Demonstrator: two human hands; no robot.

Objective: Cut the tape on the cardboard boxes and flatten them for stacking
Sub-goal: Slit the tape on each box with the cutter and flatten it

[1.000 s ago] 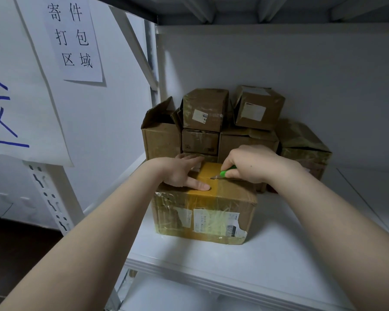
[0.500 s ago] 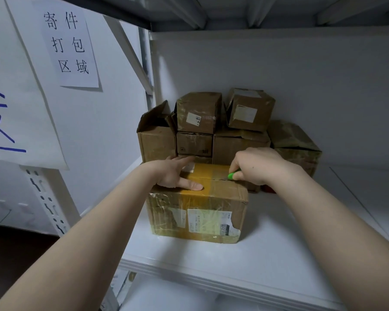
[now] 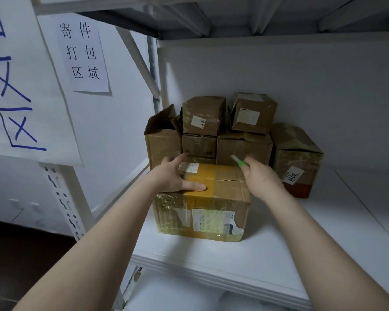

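Left hand (image 3: 174, 175) flat on box (image 3: 225, 191), fingers spread. Right hand (image 3: 264, 179) curled round cutter (image 3: 239, 161); blade apparently clear of box.

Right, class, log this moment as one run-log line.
left hand: rests on front box | right hand: holds green cutter, blade off box | box: unflattened
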